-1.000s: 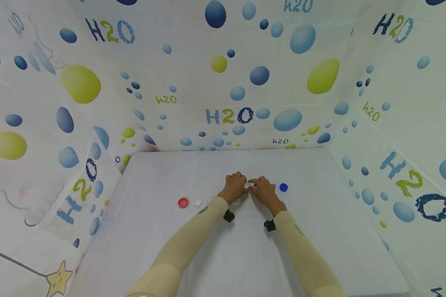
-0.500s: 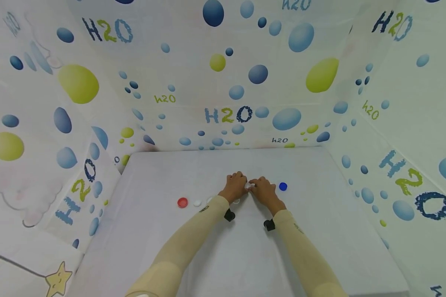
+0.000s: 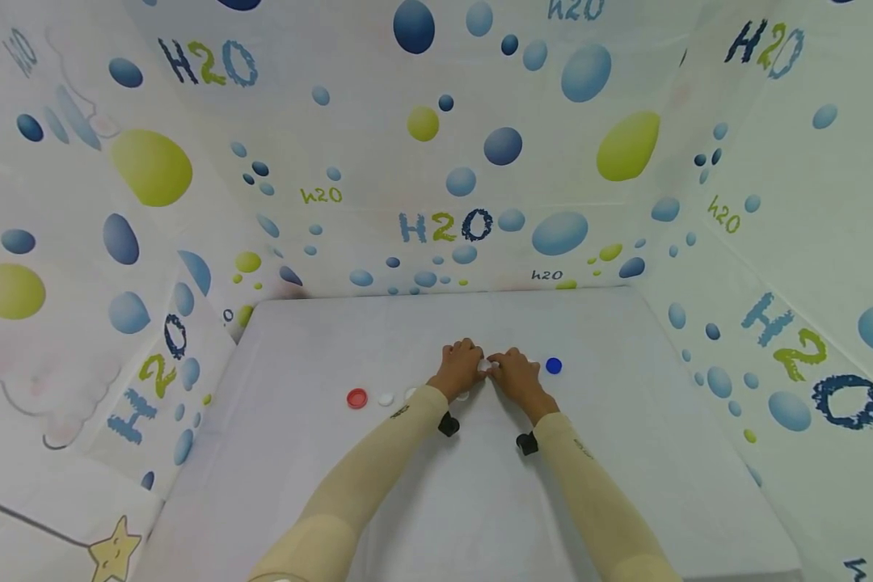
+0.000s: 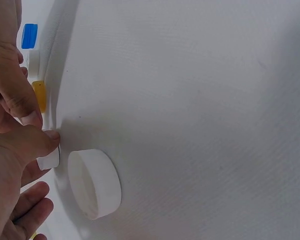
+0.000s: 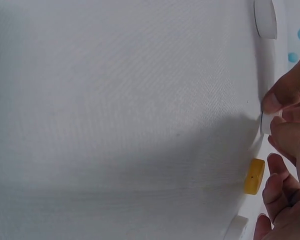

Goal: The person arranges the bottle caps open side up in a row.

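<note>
My left hand (image 3: 457, 368) and right hand (image 3: 515, 376) meet over the middle of the table. A small white bottle cap (image 4: 49, 159) is between them, pinched by the left thumb and finger. The right thumb and fingertips hold the same cap (image 5: 267, 124) from the other side; the fingers partly cover it. A larger white cap (image 4: 95, 185) lies beside the left hand. Close to the right hand's curled fingers is a yellow cap (image 5: 254, 176), which the hand hides in the head view.
To the left lie a red cap (image 3: 357, 398), a white cap (image 3: 385, 399) and another white one (image 3: 411, 394) partly behind the sleeve. A blue cap (image 3: 554, 366) lies right of the hands, near a white cap (image 5: 236, 229). The white-covered table (image 3: 320, 339) meets printed cloth walls.
The head view has shifted slightly. Both hands stay together on the small white cap, with only slight finger movement, and the other caps lie where they were.
</note>
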